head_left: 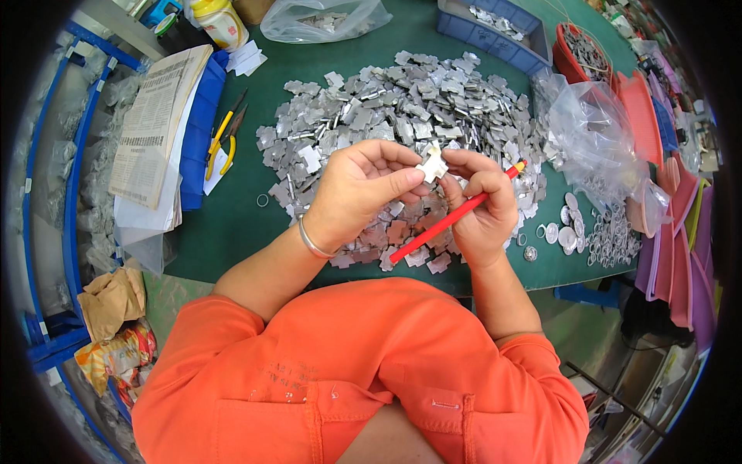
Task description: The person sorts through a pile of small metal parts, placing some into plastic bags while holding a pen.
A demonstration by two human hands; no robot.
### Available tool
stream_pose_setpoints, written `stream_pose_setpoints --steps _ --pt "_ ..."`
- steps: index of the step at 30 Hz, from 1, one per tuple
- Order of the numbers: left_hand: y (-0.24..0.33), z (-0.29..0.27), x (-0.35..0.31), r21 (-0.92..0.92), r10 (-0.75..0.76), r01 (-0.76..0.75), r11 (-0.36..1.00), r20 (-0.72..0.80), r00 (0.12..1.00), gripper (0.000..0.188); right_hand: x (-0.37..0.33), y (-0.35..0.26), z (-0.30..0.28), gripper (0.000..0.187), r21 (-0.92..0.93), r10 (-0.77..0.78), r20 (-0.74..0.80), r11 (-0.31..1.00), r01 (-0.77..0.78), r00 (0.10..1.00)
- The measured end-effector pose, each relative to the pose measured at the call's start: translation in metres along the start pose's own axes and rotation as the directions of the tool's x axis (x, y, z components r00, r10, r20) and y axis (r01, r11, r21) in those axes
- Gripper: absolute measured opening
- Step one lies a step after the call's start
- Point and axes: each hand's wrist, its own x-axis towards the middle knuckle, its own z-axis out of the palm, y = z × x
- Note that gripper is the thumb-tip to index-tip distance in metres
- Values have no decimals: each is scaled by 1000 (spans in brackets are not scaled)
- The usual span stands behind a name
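Observation:
Between the fingertips of both hands is a small silvery metal plate (433, 164) with a notched, cross-like outline. My left hand (355, 193), with a bracelet at the wrist, pinches its left side between thumb and fingers. At its right side are the thumb and forefinger of my right hand (488, 216). A red pencil (440, 226) is also tucked in my right hand, slanting from upper right to lower left. Beneath and beyond both hands spreads a large heap of similar metal plates (394, 100) on the green table (224, 240).
Yellow-handled pliers (224, 143) lie left of the heap, beside a blue bin (202, 131) with newspaper (158, 124) on it. Metal discs (568, 232) and rings (610, 236) lie to the right, near a clear plastic bag (591, 139). A grey-blue crate (495, 35) and red basket (583, 54) stand behind.

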Motion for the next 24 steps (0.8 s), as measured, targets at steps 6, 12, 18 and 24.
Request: stream_pose_setpoints --steps 6,12,18,24 --pt "-3 -1 0 -9 35 -35 999 -17 999 19 -5 -1 4 21 404 419 -52 839 -365 906" --pt "-7 -2 0 46 66 -65 997 -32 997 20 -3 0 -1 25 421 463 30 798 -431 886" --pt "-7 -4 1 3 65 -65 998 -58 996 17 -4 1 -2 27 490 450 37 770 -409 892" --pt "-17 -9 7 127 335 -332 935 5 942 13 -8 2 -2 24 402 389 33 838 -369 920"
